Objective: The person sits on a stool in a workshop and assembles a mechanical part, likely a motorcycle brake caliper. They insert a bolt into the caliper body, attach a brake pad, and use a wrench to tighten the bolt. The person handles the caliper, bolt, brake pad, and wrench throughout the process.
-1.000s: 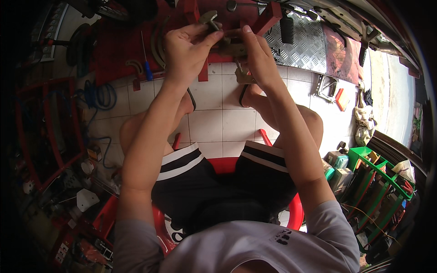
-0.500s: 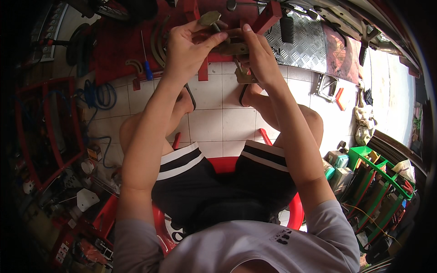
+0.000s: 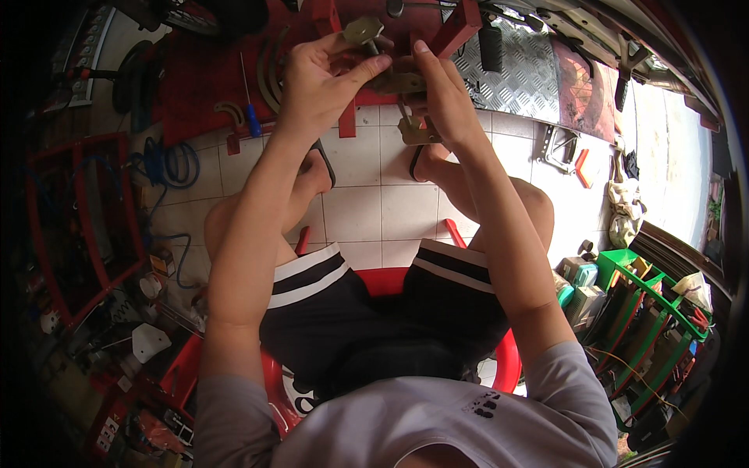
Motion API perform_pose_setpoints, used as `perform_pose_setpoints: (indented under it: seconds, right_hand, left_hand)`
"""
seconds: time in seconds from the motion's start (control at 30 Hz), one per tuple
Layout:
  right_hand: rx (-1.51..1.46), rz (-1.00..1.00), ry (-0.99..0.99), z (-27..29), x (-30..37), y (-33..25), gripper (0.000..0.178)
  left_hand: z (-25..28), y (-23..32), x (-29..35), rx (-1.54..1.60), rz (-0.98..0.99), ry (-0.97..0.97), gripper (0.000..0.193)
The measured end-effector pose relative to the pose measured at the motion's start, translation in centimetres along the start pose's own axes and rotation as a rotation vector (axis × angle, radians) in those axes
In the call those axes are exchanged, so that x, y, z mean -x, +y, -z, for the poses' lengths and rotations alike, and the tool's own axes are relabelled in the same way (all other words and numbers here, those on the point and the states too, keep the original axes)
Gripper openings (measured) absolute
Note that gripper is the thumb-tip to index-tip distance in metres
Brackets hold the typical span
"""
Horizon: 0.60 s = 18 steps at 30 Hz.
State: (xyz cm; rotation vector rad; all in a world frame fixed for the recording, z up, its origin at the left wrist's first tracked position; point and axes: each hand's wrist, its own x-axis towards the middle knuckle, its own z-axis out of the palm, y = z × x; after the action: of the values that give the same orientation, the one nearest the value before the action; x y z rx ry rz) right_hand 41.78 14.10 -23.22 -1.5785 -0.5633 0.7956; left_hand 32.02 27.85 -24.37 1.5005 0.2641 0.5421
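Up over the red bench, my left hand (image 3: 320, 82) pinches a yellowish metal part with a flat head (image 3: 363, 31) and a short dark stem. Right beside it, my right hand (image 3: 451, 97) is closed round a yellowish metal bracket (image 3: 399, 83), whose lower tab (image 3: 418, 134) sticks out under the fingers. The two hands are close together, fingertips near each other. Whether the two parts touch is hidden by the fingers.
The red bench (image 3: 195, 90) carries a blue-handled screwdriver (image 3: 253, 122), curved metal pieces (image 3: 228, 114) and a checkered metal plate (image 3: 521, 74). A blue hose (image 3: 175, 165) lies at left. At right stand a green rack (image 3: 624, 257) and a metal bracket (image 3: 555, 148). I sit on a red chair (image 3: 509, 366).
The flat-headed part in my left hand has tilted a little, showing more of its face. The bracket in my right hand has shifted very slightly left. Both arms stay nearly still.
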Motion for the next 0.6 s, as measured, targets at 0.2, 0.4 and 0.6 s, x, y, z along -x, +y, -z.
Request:
perform_pose_setpoints:
  seconds: [0.2, 0.4, 0.6]
  right_hand:
    - [-0.034, -0.170, -0.034, 0.53, -0.07, 0.55, 0.062]
    - [-0.036, -0.149, 0.004, 0.41, 0.11, 0.45, 0.060]
    - [-0.062, -0.124, -0.104, 0.59, 0.17, 0.22, 0.060]
  left_hand:
    - [0.49, -0.53, 0.06, 0.041, 0.003, -0.017, 0.022]
    - [-0.11, -0.10, -0.02, 0.062, 0.003, -0.021, 0.025]
    - [0.15, -0.42, 0.02, 0.029, -0.013, -0.016, 0.029]
